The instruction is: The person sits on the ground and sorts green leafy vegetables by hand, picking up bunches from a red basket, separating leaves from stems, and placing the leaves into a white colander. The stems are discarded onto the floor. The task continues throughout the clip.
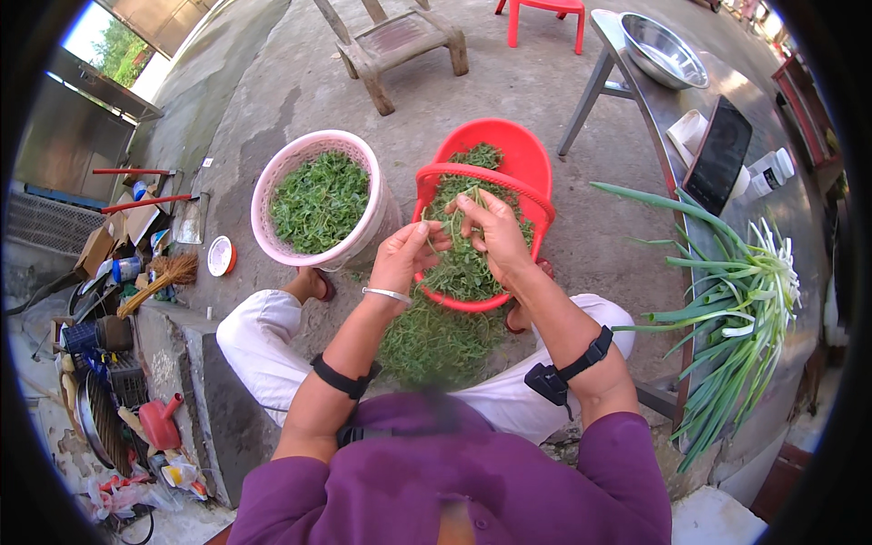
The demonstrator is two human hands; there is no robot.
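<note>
Over the red basket (513, 150), the left hand (411, 257) and right hand (495, 234) each had the grip pinched together on a thin green sprig (457, 216), above the greens (468, 277) piled inside. A pink basket (386, 218) stood just left of the red basket, a narrow gap between their rims; concrete floor (272, 100) stretched from the red basket's far side toward a wooden chair (392, 38). To the red basket's right ran the counter (656, 100), green onions (736, 309) jutting past its nearer edge. A bottle (775, 166) there bore print too small to read.
</note>
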